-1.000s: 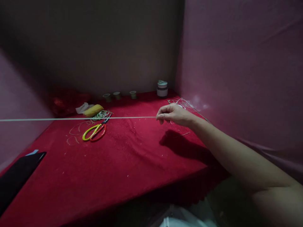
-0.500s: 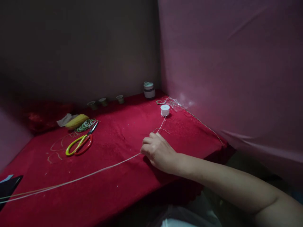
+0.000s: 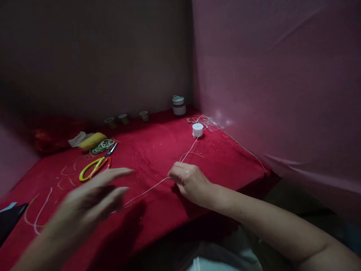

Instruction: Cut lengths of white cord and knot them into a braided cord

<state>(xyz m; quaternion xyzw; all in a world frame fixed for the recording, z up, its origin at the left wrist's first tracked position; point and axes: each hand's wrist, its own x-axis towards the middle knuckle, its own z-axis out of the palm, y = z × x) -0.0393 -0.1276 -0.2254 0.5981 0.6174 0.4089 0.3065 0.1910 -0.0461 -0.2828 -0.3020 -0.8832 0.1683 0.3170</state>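
Note:
My right hand point(image 3: 191, 181) rests on the red cloth table point(image 3: 158, 210) and pinches a thin white string point(image 3: 146, 192). The string runs from a small white spool point(image 3: 197, 130) at the back right, through my fingers, and off to the left under my other hand. My left hand point(image 3: 90, 199) hovers above the table's front left, blurred, fingers spread and pointing right, holding nothing. Yellow and orange scissors point(image 3: 94, 168) lie beyond it.
A loose end of string point(image 3: 36, 214) curls at the left edge beside a dark flat object point(image 3: 8, 222). At the back are three small cups point(image 3: 124, 118), a lidded jar point(image 3: 179, 105), a yellow bundle point(image 3: 91, 141) and tangled wire point(image 3: 203, 120). Pink cloth walls close the right side.
My right hand came down from mid-air to the table with the string, which was taut and now lies slack. My left hand has come into view from the left, open.

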